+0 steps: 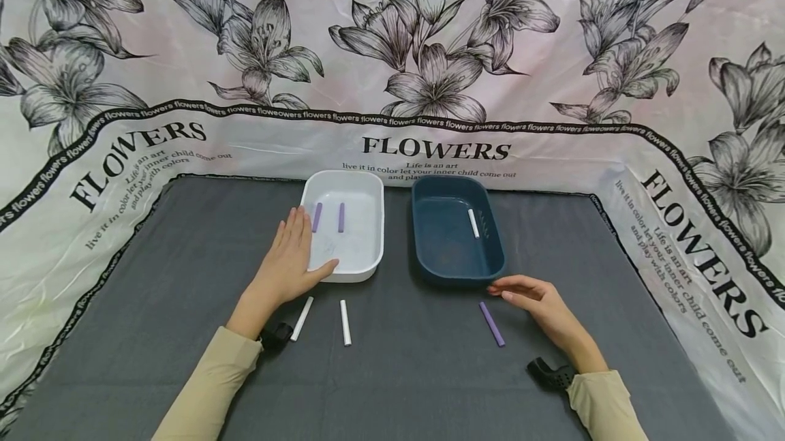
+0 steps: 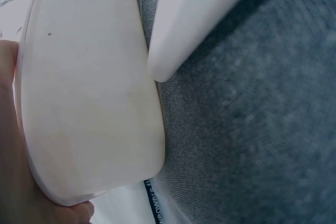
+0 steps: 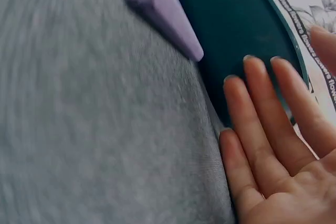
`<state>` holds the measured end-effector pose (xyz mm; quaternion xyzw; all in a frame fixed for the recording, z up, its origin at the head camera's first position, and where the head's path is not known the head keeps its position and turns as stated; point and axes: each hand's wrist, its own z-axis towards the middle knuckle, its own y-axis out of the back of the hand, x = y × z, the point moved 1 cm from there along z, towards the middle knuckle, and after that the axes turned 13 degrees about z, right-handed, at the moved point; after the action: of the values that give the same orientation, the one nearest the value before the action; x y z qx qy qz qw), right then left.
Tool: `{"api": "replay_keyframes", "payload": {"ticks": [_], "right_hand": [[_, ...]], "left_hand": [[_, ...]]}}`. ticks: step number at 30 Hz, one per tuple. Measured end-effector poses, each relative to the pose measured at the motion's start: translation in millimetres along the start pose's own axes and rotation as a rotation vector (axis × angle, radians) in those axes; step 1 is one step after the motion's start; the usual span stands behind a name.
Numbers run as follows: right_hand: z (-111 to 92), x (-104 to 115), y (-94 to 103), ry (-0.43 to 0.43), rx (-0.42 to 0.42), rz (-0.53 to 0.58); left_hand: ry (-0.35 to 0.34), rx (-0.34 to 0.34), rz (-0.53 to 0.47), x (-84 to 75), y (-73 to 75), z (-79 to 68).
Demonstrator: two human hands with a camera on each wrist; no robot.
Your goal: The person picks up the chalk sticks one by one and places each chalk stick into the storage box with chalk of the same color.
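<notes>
My left hand (image 1: 288, 265) rests on the near left corner of a white plastic tub (image 1: 352, 247), fingers straight along its left rim and thumb across the front rim. Two purple chalk-like sticks lie inside this tub. Beside the near right corner of a dark blue tub (image 1: 448, 247) is my right hand (image 1: 542, 305), fingers loosely extended against or close to its wall; contact is hard to tell. One white stick (image 1: 473, 223) lies in the blue tub. Another purple stick (image 1: 493, 324) is on the cloth in front of it, left of my right hand.
Two white sticks, one near my left wrist (image 1: 302, 319) and one farther right (image 1: 346, 323), lie before the white tub. Dark grey cloth (image 1: 405, 373) covers the surface, with a flower-printed border (image 1: 435, 148) behind the tubs. Black bands with wrist cameras sit on both wrists.
</notes>
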<state>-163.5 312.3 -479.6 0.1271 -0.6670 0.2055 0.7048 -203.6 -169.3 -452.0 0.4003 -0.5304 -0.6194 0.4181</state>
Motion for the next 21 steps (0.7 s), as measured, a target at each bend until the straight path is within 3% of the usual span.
{"api": "replay_keyframes", "payload": {"ticks": [7, 21], "right_hand": [[-1.2, -3.4, 0.0, -0.009, 0.12, -0.161], [-4.9, 2.5, -4.3, 0.078, 0.295, -0.305]], "left_hand": [[0.002, -0.001, -0.005, -0.5, 1.0, 0.4], [0.004, 0.001, -0.011, 0.4, -0.5, 1.5]]}}
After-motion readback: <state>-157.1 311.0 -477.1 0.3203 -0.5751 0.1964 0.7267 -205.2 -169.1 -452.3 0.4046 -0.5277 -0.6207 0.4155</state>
